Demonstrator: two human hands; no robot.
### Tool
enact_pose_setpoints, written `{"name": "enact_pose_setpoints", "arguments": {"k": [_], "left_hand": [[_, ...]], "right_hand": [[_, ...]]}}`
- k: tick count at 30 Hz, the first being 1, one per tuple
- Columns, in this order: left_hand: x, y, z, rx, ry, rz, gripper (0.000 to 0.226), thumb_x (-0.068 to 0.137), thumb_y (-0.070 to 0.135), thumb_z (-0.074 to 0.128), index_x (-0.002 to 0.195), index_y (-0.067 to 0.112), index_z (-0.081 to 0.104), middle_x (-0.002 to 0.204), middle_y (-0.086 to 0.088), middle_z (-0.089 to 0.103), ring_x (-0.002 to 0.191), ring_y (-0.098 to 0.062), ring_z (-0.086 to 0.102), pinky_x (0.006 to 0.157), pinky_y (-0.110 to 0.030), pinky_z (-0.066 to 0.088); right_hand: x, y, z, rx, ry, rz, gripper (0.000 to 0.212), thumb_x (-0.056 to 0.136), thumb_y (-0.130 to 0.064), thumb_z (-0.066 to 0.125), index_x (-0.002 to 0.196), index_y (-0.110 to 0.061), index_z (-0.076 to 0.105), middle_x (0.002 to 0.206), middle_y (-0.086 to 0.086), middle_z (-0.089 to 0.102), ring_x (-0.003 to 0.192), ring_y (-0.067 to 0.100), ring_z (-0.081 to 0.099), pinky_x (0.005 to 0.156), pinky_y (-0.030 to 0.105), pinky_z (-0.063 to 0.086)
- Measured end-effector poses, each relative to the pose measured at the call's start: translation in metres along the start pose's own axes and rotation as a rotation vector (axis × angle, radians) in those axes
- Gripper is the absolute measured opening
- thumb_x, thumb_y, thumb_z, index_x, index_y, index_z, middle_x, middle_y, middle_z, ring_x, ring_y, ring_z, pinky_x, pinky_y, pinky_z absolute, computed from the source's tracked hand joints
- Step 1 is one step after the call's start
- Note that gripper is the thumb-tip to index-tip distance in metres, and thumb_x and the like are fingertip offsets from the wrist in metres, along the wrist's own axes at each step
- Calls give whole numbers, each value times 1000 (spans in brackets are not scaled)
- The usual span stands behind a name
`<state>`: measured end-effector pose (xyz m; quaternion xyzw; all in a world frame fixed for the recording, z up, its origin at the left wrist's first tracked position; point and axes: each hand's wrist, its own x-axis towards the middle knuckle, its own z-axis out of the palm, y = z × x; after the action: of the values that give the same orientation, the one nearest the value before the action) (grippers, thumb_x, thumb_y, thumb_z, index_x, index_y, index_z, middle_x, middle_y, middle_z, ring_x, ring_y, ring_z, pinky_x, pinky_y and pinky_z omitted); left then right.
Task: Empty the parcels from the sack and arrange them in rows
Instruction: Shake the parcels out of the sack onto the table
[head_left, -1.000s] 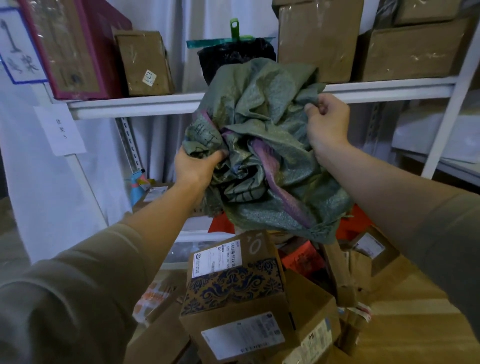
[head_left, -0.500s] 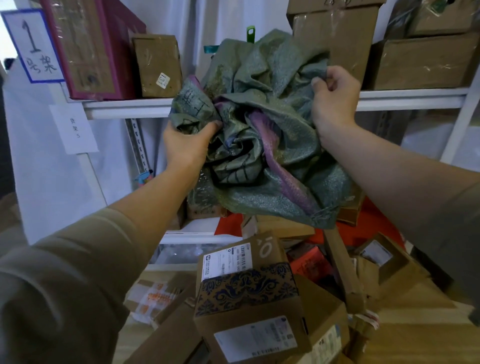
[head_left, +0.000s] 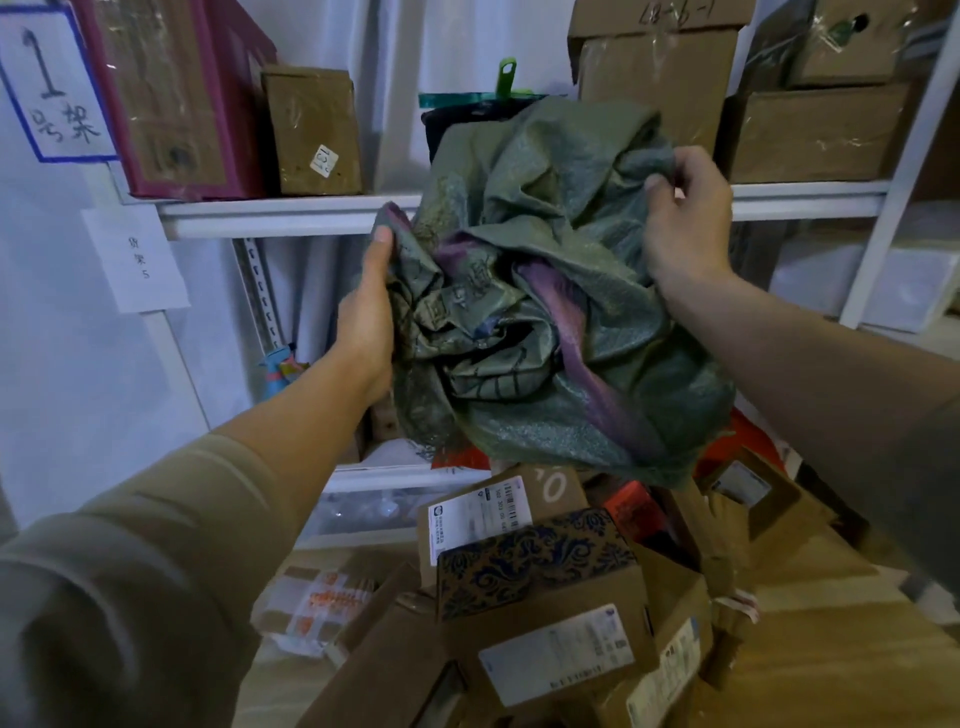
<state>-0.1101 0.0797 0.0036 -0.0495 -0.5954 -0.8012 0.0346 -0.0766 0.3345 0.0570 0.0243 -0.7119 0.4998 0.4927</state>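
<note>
A crumpled green woven sack (head_left: 550, 291) with purple stripes hangs in the air in front of the shelf. My left hand (head_left: 366, 317) grips its left side, thumb up on the fabric. My right hand (head_left: 685, 218) pinches a fold at the upper right. Below the sack lies a heap of cardboard parcels (head_left: 540, 587), the nearest a box with a blue patterned band and white labels. A red parcel (head_left: 631, 506) shows behind it, and a flat packet (head_left: 322, 603) lies to the left on the floor.
A white metal shelf (head_left: 291, 215) runs behind the sack, holding brown boxes (head_left: 311, 130) and a maroon box (head_left: 171, 98). Paper signs (head_left: 47, 88) hang at left. A clear plastic bin (head_left: 374, 506) sits under the shelf. Wooden floor (head_left: 841, 649) shows at lower right.
Both hands have gone on bunching the sack; my left hand has shifted lower down its left side with the thumb pointing up, and the bundle sits a little lower in front of the shelf.
</note>
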Motion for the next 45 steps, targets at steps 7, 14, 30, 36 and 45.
{"name": "enact_pose_setpoints", "arguments": {"k": [7,14,30,36,45], "left_hand": [[9,-9,-16,23,56,-27,57,65,45,87,114,21,70,104,-8,77,91,-29,75,78,-49,60],[-14,13,-16,-58,171,103,33,78,37,82,103,27,62,111,-5,71,102,-28,69,88,-49,57],[-158,74,59,-152,281,317,45,86,27,77,124,13,59,106,-5,71,101,-27,70,81,-46,61],[-230,64,110,-120,273,325,38,84,32,78,114,19,58,104,-1,69,105,-25,68,88,-43,58],[-297,42,189,-15,121,292,45,78,32,83,118,23,64,110,-3,74,101,-24,70,90,-49,57]], "right_hand": [[-14,-20,0,62,9,-66,16,100,-9,42,96,-22,51,109,23,61,92,23,57,86,35,50],[-12,-45,4,121,27,-118,13,99,-6,42,101,-14,52,98,8,58,89,16,54,80,26,46],[-14,-117,-108,289,1,-196,28,99,-8,44,90,-33,51,95,-6,61,96,15,61,90,31,51],[-35,-122,-195,310,-5,-148,26,100,-7,43,90,-31,51,103,7,61,103,28,60,93,38,50],[-72,-103,-332,131,82,-38,16,102,-5,43,96,-19,50,85,-10,50,78,2,48,75,16,40]]}}
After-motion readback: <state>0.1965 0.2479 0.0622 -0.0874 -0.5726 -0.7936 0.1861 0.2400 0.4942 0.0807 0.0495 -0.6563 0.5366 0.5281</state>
